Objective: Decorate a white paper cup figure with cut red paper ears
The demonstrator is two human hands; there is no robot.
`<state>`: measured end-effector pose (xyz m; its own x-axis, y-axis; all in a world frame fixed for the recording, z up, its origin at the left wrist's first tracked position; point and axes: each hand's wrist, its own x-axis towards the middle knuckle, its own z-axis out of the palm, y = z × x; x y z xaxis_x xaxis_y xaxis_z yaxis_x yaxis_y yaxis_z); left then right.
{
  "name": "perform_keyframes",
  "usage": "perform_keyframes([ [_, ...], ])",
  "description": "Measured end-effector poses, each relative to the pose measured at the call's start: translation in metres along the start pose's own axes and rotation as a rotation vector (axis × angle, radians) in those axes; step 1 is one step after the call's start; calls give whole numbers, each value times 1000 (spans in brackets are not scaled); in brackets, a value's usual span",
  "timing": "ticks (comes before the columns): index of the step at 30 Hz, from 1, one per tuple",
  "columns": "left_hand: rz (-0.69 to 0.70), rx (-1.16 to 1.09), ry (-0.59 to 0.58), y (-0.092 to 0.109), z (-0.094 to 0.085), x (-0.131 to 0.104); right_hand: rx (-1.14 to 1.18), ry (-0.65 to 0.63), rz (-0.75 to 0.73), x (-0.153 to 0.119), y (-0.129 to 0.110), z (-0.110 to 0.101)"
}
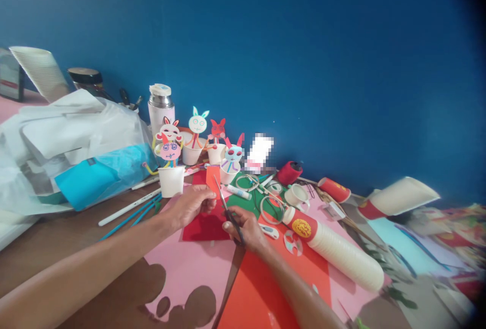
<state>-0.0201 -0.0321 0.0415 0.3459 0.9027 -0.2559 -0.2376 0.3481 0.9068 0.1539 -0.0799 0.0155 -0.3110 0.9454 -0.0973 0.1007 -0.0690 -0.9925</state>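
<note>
My right hand [245,228] is closed round the handles of dark scissors [229,213], whose blades point up and away, next to a small orange paper piece [213,176]. To the left, my left hand [194,206] has its fingers curled at the lower edge of that orange piece, pinching it. Both hands are above a dark red sheet [199,228]. A pink sheet [190,273] with rounded cut-outs and a large orange sheet [261,288] lie nearer. Behind the hands stand white paper cups [171,181] bearing paper rabbit faces [198,123].
A long stack of paper cups [341,253] lies at the right, near a white mug [297,196]. Plastic bags with a blue roll [102,174] fill the left. A flask [161,109] and a red thread spool [289,172] stand near the blue wall [304,66].
</note>
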Motion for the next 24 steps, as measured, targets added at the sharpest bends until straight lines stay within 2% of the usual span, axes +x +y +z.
perform_keyframes([
  [15,4,8,-3,-1,-1,1,13,-3,17,1,2,-1],
  [24,-10,-73,15,-5,0,1,-1,0,-10,1,-3,-1],
])
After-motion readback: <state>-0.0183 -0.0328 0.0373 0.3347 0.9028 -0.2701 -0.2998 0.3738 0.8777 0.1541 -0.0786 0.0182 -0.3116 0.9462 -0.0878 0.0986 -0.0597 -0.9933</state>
